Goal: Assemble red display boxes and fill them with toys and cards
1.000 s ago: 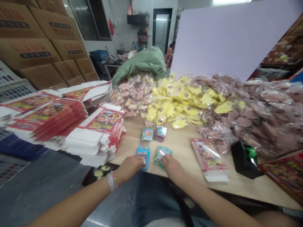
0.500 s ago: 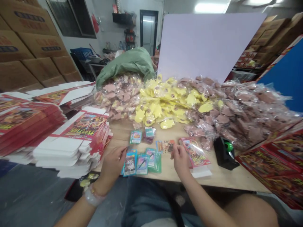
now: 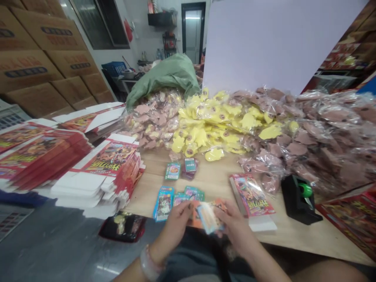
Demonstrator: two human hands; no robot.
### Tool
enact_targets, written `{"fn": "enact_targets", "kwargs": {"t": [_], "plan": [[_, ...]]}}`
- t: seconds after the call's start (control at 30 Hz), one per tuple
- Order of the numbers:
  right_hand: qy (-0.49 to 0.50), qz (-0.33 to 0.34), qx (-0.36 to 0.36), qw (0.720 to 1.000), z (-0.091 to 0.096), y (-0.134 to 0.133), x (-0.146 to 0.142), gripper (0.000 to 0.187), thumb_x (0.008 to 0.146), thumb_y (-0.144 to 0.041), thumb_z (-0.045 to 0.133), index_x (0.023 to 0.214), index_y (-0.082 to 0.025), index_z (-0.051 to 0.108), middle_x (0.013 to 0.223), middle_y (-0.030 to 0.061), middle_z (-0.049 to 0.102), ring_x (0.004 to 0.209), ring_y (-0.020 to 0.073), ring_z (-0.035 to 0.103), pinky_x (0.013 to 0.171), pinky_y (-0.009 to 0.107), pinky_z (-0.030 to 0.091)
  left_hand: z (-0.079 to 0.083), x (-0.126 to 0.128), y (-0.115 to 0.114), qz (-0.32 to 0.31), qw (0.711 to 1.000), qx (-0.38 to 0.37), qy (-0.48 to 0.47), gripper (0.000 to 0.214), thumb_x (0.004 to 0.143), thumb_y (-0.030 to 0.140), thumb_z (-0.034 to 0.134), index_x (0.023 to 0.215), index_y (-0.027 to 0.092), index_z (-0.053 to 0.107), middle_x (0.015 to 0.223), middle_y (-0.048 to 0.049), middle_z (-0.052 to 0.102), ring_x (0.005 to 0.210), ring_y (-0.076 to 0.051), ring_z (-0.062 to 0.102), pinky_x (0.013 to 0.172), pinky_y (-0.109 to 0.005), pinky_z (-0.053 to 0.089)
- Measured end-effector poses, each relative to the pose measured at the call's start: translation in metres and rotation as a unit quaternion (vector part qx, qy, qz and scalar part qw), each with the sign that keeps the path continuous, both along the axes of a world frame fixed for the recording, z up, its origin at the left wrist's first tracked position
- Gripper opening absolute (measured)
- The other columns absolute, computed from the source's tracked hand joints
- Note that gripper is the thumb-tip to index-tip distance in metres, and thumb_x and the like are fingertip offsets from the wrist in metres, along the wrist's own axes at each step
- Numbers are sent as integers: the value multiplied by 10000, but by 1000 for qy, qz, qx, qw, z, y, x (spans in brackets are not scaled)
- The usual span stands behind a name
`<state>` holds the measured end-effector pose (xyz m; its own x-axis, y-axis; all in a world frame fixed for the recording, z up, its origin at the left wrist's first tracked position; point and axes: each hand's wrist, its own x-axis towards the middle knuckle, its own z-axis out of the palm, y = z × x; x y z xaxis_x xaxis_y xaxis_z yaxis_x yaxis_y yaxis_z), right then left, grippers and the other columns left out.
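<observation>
Head view | holding cards (image 3: 208,217) in the closed grip of left hand (image 3: 177,222) and right hand (image 3: 237,226), lower centre of frame, by near edge of surface (image 3: 217,174) | too blurred to read | showing blue pile (image 3: 164,204) just left, green pile (image 3: 196,192) just above left hand | showing red box (image 3: 253,194) and tape dispenser (image 3: 295,199) at right, yellow packets (image 3: 202,135) mid-frame

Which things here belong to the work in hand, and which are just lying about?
Seemingly in use:
cards, held by left hand and right hand
card piles on the table, near the hands

Seemingly just lying about, untouched:
tape dispenser
green sack
yellow packets
printed boxes
</observation>
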<state>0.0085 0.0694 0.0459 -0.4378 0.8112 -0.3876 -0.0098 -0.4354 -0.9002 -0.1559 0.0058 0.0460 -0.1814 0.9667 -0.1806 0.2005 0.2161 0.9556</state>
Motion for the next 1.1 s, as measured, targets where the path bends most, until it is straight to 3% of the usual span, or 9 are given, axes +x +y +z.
{"fn": "enact_targets", "kwargs": {"t": [0.07, 0.13, 0.23, 0.4, 0.57, 0.7, 0.83, 1.0, 1.1], "plan": [[-49, 3, 16, 999, -6, 2, 21, 329, 737, -454, 567, 923, -208, 452, 650, -22, 572, 499, 145, 539, 416, 242, 415, -4, -24, -3, -123, 972, 4, 200, 688, 729, 531, 566, 1292, 171, 401, 1269, -144, 498, 1191, -296, 433, 992, -453, 334], [-151, 18, 140, 978, -7, 9, 38, 277, 752, -431, 537, 895, -202, 478, 691, 6, 597, 591, 178, 585, 518, 283, 463, -10, -49, 1, -226, 880, -14, 417, 1055, 500, 487, 763, 1365, 162, 254, 1418, -179, 284, 1327, -348, 167, 1070, -523, 117], [-347, 102, 324, 874, -1, 20, 48, 199, 828, -345, 427, 925, -200, 523, 742, 43, 637, 707, 219, 622, 633, 311, 454, -16, -69, 15, -315, 770, -24, 554, 1153, 450, 405, 795, 1379, 121, 176, 1407, -203, 284, 1330, -360, 135, 1059, -551, -9], [-549, 233, 389, 702, 1, 27, 37, 220, 872, -215, 379, 988, -199, 566, 730, 92, 679, 693, 266, 653, 557, 290, 403, -4, -61, 34, -329, 771, 29, 545, 1037, 506, 379, 766, 1356, 117, 235, 1277, -165, 428, 1217, -309, 350, 1077, -494, 48], [-548, 196, 384, 717, -9, 25, 24, 353, 874, -202, 384, 1216, -164, 462, 811, 164, 685, 706, 287, 651, 556, 301, 402, -12, -45, 57, -362, 780, 34, 509, 1107, 439, 396, 820, 1346, 87, 264, 1365, -211, 317, 1284, -327, 257, 1058, -391, 227], [-497, 197, 376, 757, -7, 18, 25, 221, 828, -182, 452, 986, -184, 605, 693, 94, 687, 641, 229, 642, 546, 257, 409, -28, -46, 61, -384, 782, 1, 490, 1125, 436, 347, 828, 1367, 113, 240, 1392, -212, 291, 1291, -327, 263, 1041, -407, 266], [-430, 145, 376, 808, 11, 42, 82, 200, 839, -231, 414, 898, -200, 603, 791, 28, 676, 713, 151, 617, 609, 208, 432, -15, -29, 71, -380, 759, 15, 528, 1248, 352, 423, 843, 1386, 143, 202, 1448, -226, 150, 1329, -380, 118, 1058, -485, 175], [-472, 79, 375, 794, 47, 135, 192, 194, 803, -220, 382, 829, -166, 567, 762, 25, 618, 709, 158, 561, 643, 243, 431, 3, 86, 160, -543, 617, 256, 509, 1202, 429, 321, 838, 1401, 181, 144, 1463, -152, 178, 1343, -298, 135, 1085, -421, 107], [-498, 143, 366, 772, 46, 193, 204, 168, 745, -149, 441, 805, -164, 598, 776, 18, 635, 724, 149, 570, 663, 226, 423, -4, 147, 218, -650, 520, 268, 484, 1199, 320, 419, 831, 1352, 122, 298, 1388, -206, 319, 1267, -371, 274, 1053, -454, 167]]}}
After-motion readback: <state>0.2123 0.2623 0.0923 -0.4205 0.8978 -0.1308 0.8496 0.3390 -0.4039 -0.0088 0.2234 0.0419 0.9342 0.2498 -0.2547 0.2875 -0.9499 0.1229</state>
